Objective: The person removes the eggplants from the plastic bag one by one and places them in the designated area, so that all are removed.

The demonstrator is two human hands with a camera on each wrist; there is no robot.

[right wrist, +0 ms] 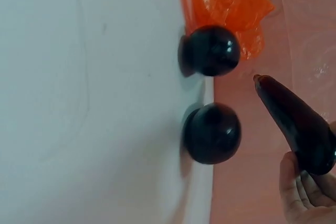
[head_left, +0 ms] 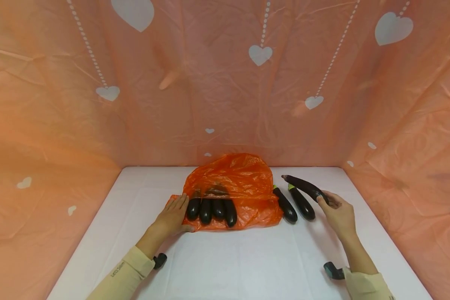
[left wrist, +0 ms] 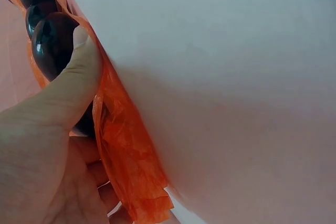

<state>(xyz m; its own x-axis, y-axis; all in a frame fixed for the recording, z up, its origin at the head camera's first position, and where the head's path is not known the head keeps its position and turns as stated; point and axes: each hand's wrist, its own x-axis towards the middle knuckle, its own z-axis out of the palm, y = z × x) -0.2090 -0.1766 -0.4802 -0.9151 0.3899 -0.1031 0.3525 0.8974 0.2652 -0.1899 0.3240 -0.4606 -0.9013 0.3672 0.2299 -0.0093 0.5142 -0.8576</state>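
An orange plastic bag (head_left: pixel 232 175) lies on the table with several dark eggplants (head_left: pixel 205 210) in it, their rounded ends showing at its near side and their far parts veiled by the film. My left hand (head_left: pixel 172 216) rests against the bag's left edge, fingers straight beside the outermost eggplant. In the left wrist view, its thumb (left wrist: pixel 84 66) touches that eggplant (left wrist: pixel 52 45) and the film. My right hand (head_left: pixel 339 210) grips a raised eggplant (head_left: pixel 303 185) by its thick end, the stem end pointing left. Below it, two eggplants (head_left: pixel 286 206) (head_left: pixel 303 205) lie right of the bag.
The white table (head_left: pixel 225 262) is enclosed by an orange curtain (head_left: pixel 225 104) with white hearts at the back and sides. A dark device sits at each wrist, the left one (head_left: pixel 160 261) and the right one (head_left: pixel 333 271).
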